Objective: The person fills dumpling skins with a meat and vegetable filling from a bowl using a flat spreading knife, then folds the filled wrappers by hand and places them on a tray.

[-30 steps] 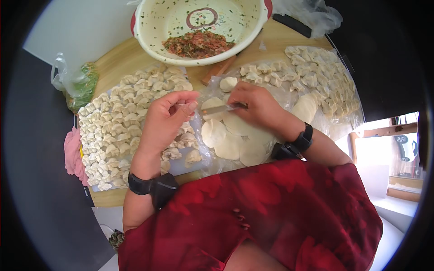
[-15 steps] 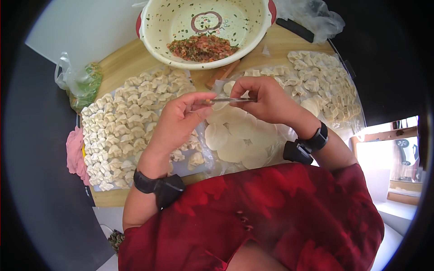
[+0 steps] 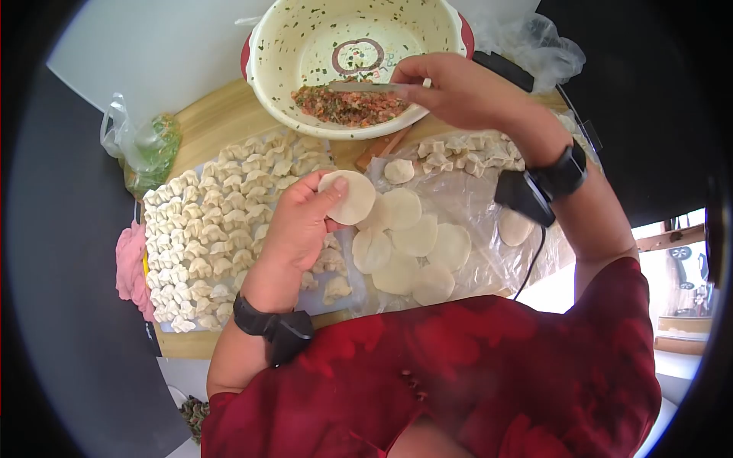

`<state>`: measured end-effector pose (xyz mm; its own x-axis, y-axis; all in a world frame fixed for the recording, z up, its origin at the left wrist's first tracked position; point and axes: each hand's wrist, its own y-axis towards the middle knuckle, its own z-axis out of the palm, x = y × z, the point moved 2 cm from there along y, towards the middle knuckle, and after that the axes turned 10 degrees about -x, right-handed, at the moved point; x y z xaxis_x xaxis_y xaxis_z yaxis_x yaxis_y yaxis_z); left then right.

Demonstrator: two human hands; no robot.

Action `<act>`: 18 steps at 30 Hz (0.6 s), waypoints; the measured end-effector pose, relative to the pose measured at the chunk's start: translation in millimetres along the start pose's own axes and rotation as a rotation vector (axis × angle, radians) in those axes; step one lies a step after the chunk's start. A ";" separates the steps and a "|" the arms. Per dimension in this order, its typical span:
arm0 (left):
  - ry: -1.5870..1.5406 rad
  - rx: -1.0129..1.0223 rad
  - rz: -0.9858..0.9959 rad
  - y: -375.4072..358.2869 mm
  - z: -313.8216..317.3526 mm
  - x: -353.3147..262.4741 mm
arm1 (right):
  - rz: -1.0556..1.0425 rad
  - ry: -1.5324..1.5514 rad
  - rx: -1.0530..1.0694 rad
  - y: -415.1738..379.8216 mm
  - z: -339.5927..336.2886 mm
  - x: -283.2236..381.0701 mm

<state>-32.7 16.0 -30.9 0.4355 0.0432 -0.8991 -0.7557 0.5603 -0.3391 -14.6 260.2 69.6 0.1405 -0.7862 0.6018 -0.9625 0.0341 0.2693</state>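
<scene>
A round dough wrapper (image 3: 353, 200) lies across the fingers of my left hand (image 3: 299, 221), with the thumb on top of it. My right hand (image 3: 450, 90) is over the near right rim of the large white bowl (image 3: 305, 46), closed on the end of a thin flat utensil (image 3: 359, 87). The utensil's far end is at the meat and herb filling (image 3: 347, 108) in the bowl. Loose flat wrappers (image 3: 416, 233) overlap on plastic film below my hands.
Rows of folded dumplings (image 3: 202, 229) cover a board at the left. More dumplings (image 3: 473, 151) are at the right. A bag of greens (image 3: 153, 156) and a pink cloth (image 3: 131, 263) stand at the left edge. Crumpled clear plastic (image 3: 538, 49) is at the back right.
My right hand has moved up and away from my left hand to the bowl with the utensil. A wrapper now shows flat in my left hand. The view has shifted slightly.
</scene>
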 end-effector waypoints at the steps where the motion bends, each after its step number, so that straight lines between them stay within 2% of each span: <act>1: -0.042 -0.036 -0.007 0.9 -0.7 -0.5 | 0.020 -0.141 0.037 8.7 -4.1 -5.6; 2: -0.084 -0.072 -0.013 2.6 -1.2 -1.4 | 0.039 -0.282 0.073 15.7 -7.1 -10.0; 5: -0.238 -0.071 -0.034 9.7 2.2 -4.3 | -0.020 -0.460 0.110 30.6 -1.6 -18.7; 6: -0.239 -0.071 -0.033 11.9 3.2 -5.6 | -0.056 -0.470 0.055 32.9 1.9 -20.3; 9: -0.292 -0.088 -0.074 17.8 5.6 -8.1 | -0.091 -0.616 0.101 40.5 13.0 -25.4; 13: -0.330 -0.112 -0.073 25.0 10.1 -11.2 | -0.103 -0.638 0.088 41.9 21.2 -23.2; 16: -0.345 -0.117 -0.082 26.8 11.5 -12.8 | -0.042 -0.720 0.194 42.0 21.0 -13.7; 18: -0.353 -0.115 -0.084 26.5 12.1 -14.6 | -0.075 -0.601 0.160 41.7 22.8 -15.7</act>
<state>-53.2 40.2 -23.4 0.6249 0.2948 -0.7229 -0.7514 0.4782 -0.4546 -62.3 260.0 54.2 0.0989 -0.9941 0.0454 -0.9844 -0.0911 0.1505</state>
